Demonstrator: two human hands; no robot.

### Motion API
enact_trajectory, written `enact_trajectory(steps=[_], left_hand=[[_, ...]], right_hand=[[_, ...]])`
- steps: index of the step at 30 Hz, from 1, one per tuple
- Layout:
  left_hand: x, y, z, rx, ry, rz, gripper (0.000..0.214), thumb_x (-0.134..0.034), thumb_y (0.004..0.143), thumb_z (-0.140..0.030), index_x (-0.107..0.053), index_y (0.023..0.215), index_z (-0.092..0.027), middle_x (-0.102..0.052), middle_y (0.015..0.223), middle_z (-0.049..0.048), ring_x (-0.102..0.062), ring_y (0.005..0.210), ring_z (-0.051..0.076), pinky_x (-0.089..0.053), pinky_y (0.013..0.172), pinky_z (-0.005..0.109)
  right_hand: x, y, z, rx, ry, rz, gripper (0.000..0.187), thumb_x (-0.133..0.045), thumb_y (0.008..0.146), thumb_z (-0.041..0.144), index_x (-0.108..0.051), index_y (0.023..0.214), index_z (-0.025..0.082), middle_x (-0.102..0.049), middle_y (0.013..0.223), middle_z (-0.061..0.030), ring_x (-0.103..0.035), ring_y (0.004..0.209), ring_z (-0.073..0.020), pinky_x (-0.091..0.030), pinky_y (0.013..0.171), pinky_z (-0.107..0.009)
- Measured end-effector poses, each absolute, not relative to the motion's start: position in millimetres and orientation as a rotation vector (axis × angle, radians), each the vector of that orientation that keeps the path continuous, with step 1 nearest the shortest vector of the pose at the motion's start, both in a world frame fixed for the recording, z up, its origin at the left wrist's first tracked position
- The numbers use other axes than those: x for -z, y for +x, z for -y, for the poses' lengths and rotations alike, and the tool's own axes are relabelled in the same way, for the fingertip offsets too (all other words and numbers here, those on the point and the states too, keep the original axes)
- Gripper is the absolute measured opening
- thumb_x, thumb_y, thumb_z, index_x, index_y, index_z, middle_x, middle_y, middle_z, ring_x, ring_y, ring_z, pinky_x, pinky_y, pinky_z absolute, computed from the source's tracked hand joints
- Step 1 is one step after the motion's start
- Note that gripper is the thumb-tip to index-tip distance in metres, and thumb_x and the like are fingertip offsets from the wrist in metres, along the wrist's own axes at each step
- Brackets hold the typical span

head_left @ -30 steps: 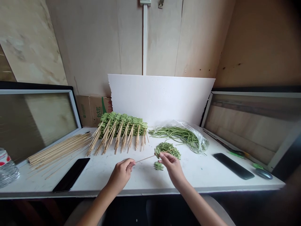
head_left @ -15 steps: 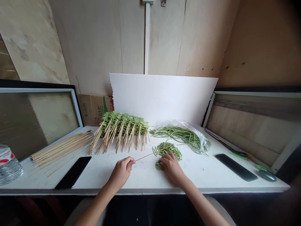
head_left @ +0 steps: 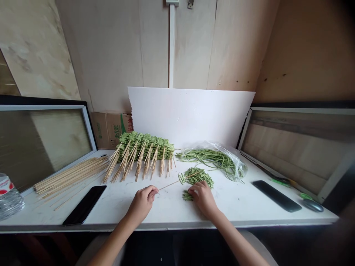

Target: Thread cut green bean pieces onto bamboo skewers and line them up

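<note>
Over the table, your left hand pinches a barely filled skewer by the loose pile, right hand at the cut bean row (can't tell its grip), loaded skewers behind looking done, pile and long beans apparently left.

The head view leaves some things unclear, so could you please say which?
Head view:
Near end of the skewer: hidden by the left hand.
What the right hand pinches, if anything: hidden by the hand itself.
Bottle: cut off by left edge.
Fine print on the cardboard box: too small.
</note>
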State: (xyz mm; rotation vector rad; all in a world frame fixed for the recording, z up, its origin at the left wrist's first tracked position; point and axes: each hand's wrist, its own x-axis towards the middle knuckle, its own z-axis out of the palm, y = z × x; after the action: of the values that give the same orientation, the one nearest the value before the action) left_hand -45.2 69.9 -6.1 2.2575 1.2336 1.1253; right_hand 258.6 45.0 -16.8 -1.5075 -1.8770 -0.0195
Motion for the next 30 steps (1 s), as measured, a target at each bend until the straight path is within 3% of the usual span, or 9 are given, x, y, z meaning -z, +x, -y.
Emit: enact_trajectory(steps=[4,9,13,19,30], left_hand=[[4.5,-45.9,-69.2,-1.117,2.258,-1.244,0.032,-0.044,0.103,-0.036,-0.066,0.089,-0.02,-0.058,0.066,-0.0011,-0.056,0.06,0.015,-0.042,0.063,0.025],[-0.9,-47.0,-67.5,-1.131,2.255,-1.25,0.034,-0.043,0.104,-0.04,-0.066,0.089,-0.02,-0.057,0.065,-0.0011,-0.056,0.06,0.015,-0.042,0.063,0.024],[-4.0,-46.5,-65.7,-1.15,2.268,-1.239,0.036,-0.043,0.104,-0.041,-0.066,0.088,-0.019,-0.056,0.064,-0.0013,-0.055,0.058,0.015,-0.042,0.062,0.024],[-5.4,-44.7,-63.2,-1.179,2.293,-1.195,0.036,-0.044,0.104,-0.038,-0.07,0.088,-0.019,-0.057,0.063,-0.0007,-0.057,0.059,0.015,-0.044,0.062,0.023],[-7.1,-46.1,-63.0,-1.2,2.292,-1.203,0.034,-0.046,0.102,-0.036,-0.071,0.087,-0.018,-0.059,0.063,-0.0002,-0.057,0.058,0.015,-0.044,0.06,0.023]], right_hand=[[12.5,262.1,-47.1,-0.085,-1.431,1.71,0.02,-0.063,0.093,0.032,-0.08,0.086,0.024,-0.076,0.095,-0.0118,-0.061,0.1,-0.0358,-0.048,0.086,-0.049],[-6.6,278.2,-52.2,-0.745,-1.247,1.236,0.035,-0.077,0.082,0.055,-0.079,0.094,0.023,-0.078,0.097,-0.0101,-0.07,0.093,-0.0311,-0.054,0.078,-0.042],[-18.3,285.2,-52.5,-1.064,-0.959,0.913,0.038,-0.085,0.073,0.056,-0.079,0.092,0.024,-0.079,0.093,-0.0058,-0.072,0.093,-0.0251,-0.056,0.075,-0.034],[-19.9,283.2,-51.8,-1.194,-0.783,0.775,0.031,-0.088,0.075,0.046,-0.08,0.093,0.022,-0.081,0.102,-0.0063,-0.074,0.103,-0.0244,-0.06,0.08,-0.031],[-23.8,283.8,-49.5,-1.159,-0.816,0.804,0.029,-0.087,0.077,0.044,-0.08,0.094,0.021,-0.081,0.102,-0.007,-0.076,0.101,-0.0245,-0.061,0.066,-0.026]])
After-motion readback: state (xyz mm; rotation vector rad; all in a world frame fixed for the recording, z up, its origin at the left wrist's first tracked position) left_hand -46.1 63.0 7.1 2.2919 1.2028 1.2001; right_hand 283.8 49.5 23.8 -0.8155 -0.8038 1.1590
